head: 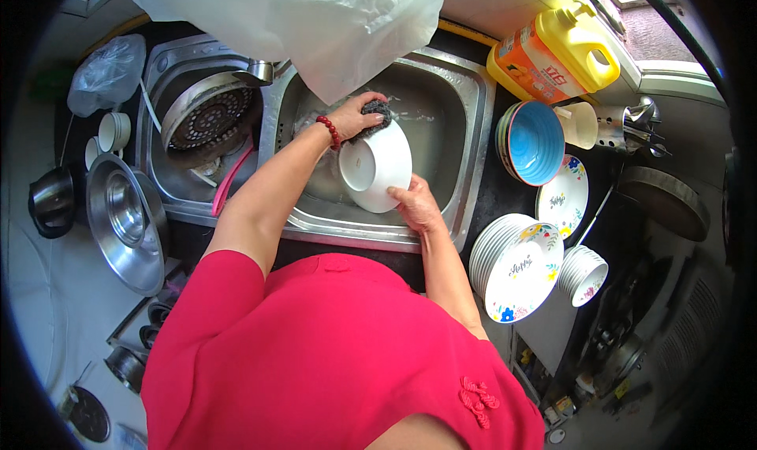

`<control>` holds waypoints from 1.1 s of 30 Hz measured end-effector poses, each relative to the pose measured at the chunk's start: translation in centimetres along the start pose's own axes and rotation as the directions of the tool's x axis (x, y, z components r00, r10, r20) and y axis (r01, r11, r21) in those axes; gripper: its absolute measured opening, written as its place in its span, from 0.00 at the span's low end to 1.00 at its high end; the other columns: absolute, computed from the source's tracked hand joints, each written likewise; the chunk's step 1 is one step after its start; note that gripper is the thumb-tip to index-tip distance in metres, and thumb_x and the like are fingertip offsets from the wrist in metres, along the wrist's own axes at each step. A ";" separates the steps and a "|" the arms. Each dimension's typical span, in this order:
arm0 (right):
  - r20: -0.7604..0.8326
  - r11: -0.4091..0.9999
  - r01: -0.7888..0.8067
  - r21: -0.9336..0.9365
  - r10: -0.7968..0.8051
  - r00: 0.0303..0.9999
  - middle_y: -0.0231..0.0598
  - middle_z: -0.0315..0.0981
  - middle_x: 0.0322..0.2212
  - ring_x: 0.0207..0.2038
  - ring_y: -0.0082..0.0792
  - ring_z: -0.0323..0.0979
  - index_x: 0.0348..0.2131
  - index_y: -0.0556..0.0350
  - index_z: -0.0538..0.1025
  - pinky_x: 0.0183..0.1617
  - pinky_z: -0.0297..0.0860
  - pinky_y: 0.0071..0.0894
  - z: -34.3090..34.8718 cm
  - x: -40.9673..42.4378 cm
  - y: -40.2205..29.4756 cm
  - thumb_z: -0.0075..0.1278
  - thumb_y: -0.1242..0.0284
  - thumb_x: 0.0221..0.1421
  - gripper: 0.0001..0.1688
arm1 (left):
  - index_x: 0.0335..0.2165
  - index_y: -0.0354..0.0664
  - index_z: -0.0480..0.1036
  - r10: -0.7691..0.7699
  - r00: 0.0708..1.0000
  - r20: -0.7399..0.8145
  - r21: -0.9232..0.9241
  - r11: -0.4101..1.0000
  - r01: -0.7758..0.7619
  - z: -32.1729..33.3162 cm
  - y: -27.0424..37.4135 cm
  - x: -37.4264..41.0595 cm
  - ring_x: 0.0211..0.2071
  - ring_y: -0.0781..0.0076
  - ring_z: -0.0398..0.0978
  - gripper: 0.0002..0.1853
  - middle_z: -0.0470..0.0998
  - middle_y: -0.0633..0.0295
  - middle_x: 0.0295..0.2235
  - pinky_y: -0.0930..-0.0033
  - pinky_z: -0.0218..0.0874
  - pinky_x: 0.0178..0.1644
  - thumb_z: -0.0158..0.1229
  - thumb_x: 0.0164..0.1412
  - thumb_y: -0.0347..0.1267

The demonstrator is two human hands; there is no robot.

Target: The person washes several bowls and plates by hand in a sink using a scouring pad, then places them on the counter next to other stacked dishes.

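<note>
Over the right basin of a steel sink (479,154), a white bowl (384,166) is tilted with its base turned up. My right hand (419,202) grips its lower right rim, thumb on the outer wall. A dark grey scouring pad (375,116) is in my left hand (352,119), pressed on the bowl's upper side; red beads circle that wrist. Water and whitish bits lie in the basin beneath. Part of a translucent plastic bag (295,24) hangs over the basin's back edge.
At right stand a yellow detergent jug (547,54), blue bowls (535,142), stacked floral plates (523,272) and small bowls (585,278). The left basin holds a perforated steamer pot (207,113) and a pink-handled item (233,178). Steel basins (127,219) sit farther left.
</note>
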State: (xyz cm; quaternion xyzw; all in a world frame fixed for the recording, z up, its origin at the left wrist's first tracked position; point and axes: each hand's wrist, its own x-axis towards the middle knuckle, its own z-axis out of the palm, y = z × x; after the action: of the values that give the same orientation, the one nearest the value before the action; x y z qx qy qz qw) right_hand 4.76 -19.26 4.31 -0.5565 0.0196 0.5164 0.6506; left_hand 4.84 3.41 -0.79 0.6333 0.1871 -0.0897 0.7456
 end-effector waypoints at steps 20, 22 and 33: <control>0.051 0.943 0.033 0.332 -0.053 0.997 0.38 0.71 0.38 0.41 0.31 0.69 0.43 0.61 0.67 0.49 0.64 0.31 -1.8 1.0 -0.1 0.53 0.83 0.42 0.24 | 0.49 0.48 0.60 0.341 0.939 -0.039 0.672 0.704 -0.228 7.2 0.9 -4.5 0.55 0.53 0.55 0.25 0.60 0.53 0.52 0.49 0.47 0.55 0.53 0.51 0.33; 0.055 0.936 0.026 0.350 -0.049 0.997 0.38 0.71 0.39 0.41 0.31 0.69 0.43 0.61 0.67 0.50 0.64 0.31 -2.0 0.8 0.0 0.53 0.83 0.42 0.24 | 0.50 0.53 0.59 0.210 0.976 0.056 0.789 0.589 -0.172 9.3 3.6 -5.3 0.60 0.57 0.45 0.27 0.57 0.62 0.55 0.31 0.36 0.54 0.54 0.49 0.35; -0.071 0.831 0.184 0.525 -0.172 0.982 0.41 0.70 0.41 0.43 0.36 0.69 0.45 0.63 0.67 0.52 0.63 0.36 -3.3 0.6 0.9 0.50 0.85 0.44 0.24 | 0.49 0.38 0.62 -0.069 0.942 -0.329 0.389 0.899 0.202 1.1 -4.1 -1.1 0.48 0.52 0.65 0.21 0.67 0.46 0.46 0.63 0.54 0.53 0.45 0.57 0.34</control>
State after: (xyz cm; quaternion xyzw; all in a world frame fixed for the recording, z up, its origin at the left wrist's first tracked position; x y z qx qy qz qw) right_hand 6.23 -21.42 2.03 -0.3605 0.1158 0.4224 0.8235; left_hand 2.49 1.46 -3.93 0.7690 0.3214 -0.0803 0.5467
